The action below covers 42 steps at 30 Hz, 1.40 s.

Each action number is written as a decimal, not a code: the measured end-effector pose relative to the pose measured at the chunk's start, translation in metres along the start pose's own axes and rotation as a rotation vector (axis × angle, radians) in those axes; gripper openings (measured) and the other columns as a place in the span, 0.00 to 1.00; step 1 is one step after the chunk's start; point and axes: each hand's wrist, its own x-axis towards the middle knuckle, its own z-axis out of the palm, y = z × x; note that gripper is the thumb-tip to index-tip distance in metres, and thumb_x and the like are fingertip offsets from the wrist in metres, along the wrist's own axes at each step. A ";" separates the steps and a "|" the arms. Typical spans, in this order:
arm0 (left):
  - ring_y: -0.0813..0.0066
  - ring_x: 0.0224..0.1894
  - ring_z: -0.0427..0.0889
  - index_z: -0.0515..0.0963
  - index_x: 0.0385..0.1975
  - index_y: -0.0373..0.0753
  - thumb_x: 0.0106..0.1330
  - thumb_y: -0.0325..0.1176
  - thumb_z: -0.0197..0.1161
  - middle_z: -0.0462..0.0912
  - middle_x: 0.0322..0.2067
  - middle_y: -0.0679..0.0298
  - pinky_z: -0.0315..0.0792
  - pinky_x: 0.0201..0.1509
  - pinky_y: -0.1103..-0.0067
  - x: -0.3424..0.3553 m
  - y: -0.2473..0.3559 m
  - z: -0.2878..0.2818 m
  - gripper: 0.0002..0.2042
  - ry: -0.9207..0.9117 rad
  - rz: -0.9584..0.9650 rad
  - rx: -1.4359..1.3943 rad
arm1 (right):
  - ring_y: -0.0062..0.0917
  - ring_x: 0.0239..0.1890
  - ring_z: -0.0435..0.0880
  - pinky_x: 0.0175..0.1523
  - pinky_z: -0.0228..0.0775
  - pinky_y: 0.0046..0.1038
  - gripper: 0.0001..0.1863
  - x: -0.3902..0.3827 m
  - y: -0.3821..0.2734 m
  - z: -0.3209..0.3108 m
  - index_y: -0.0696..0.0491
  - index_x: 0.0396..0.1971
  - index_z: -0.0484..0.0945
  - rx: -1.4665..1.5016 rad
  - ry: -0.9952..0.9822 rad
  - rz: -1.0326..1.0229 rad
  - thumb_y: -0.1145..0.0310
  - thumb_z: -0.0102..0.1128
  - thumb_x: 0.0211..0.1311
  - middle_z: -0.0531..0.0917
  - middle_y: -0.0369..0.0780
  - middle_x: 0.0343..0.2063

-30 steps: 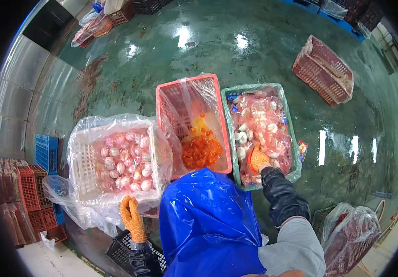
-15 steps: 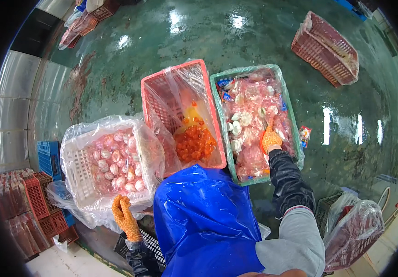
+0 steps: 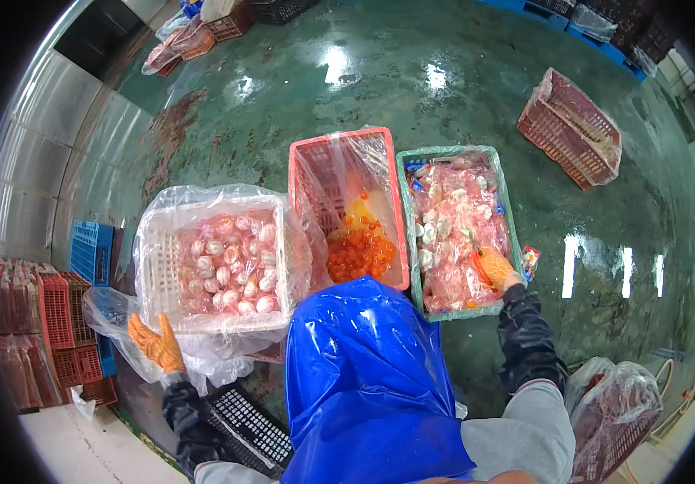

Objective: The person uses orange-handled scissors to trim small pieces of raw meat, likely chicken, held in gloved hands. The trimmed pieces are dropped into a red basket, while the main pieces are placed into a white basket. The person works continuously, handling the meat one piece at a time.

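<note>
My left hand [image 3: 156, 343], in an orange textured glove, is open with its fingers apart, off the near left corner of the white crate [image 3: 210, 324]. That crate is lined with clear plastic and holds several whitish egg-like balls [image 3: 222, 278] in pinkish film. My right hand [image 3: 494, 270], gloved alike, is closed round a thin red object [image 3: 480, 268] of unclear kind, over the near right part of the green crate [image 3: 511, 214]. Crumpled pinkish film [image 3: 460, 234] and white shell-like pieces [image 3: 428, 234] fill it. Between them, a red crate [image 3: 401, 210] holds round orange yolks [image 3: 359, 254].
A blue apron [image 3: 363, 371] covers my lap. One brownish-red crate [image 3: 569, 129] lies at the far right on the wet green floor. A small wrapper [image 3: 530, 262] is beside the green crate. Stacked crates [image 3: 61, 315] stand left; a black crate [image 3: 246, 427] sits near my left arm.
My left hand has moved left, away from the white crate's near edge, and its fingers have spread. My right hand has drawn nearer the green crate's near right side. The whole view has shifted.
</note>
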 end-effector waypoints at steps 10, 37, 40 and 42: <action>0.47 0.55 0.62 0.58 0.56 0.28 0.54 0.43 0.58 0.63 0.52 0.41 0.57 0.59 0.67 0.019 -0.060 0.078 0.33 -0.325 -0.270 -0.105 | 0.41 0.41 0.77 0.43 0.69 0.42 0.20 -0.062 -0.052 -0.057 0.51 0.40 0.74 -0.465 0.088 0.207 0.55 0.47 0.50 0.79 0.49 0.36; 0.53 0.35 0.73 0.72 0.26 0.40 0.43 0.35 0.55 0.73 0.28 0.54 0.67 0.37 0.64 0.016 -0.078 0.068 0.10 -0.222 -0.050 -0.175 | 0.19 0.33 0.72 0.37 0.67 0.17 0.19 -0.182 -0.033 0.031 0.57 0.52 0.64 0.772 0.279 0.290 0.76 0.44 0.59 0.73 0.37 0.38; 0.53 0.37 0.73 0.73 0.30 0.40 0.43 0.35 0.57 0.74 0.30 0.54 0.67 0.38 0.65 0.054 -0.038 0.062 0.13 -0.281 0.007 -0.270 | 0.21 0.33 0.71 0.37 0.67 0.20 0.21 -0.176 0.017 0.058 0.59 0.52 0.63 0.735 0.299 0.208 0.78 0.46 0.55 0.72 0.38 0.37; 0.53 0.37 0.73 0.73 0.28 0.40 0.44 0.36 0.56 0.75 0.30 0.55 0.68 0.38 0.65 0.076 -0.002 0.009 0.11 -0.264 0.169 -0.290 | 0.22 0.34 0.71 0.38 0.67 0.20 0.22 -0.179 -0.005 0.045 0.60 0.52 0.64 0.585 0.277 0.202 0.79 0.46 0.54 0.73 0.39 0.38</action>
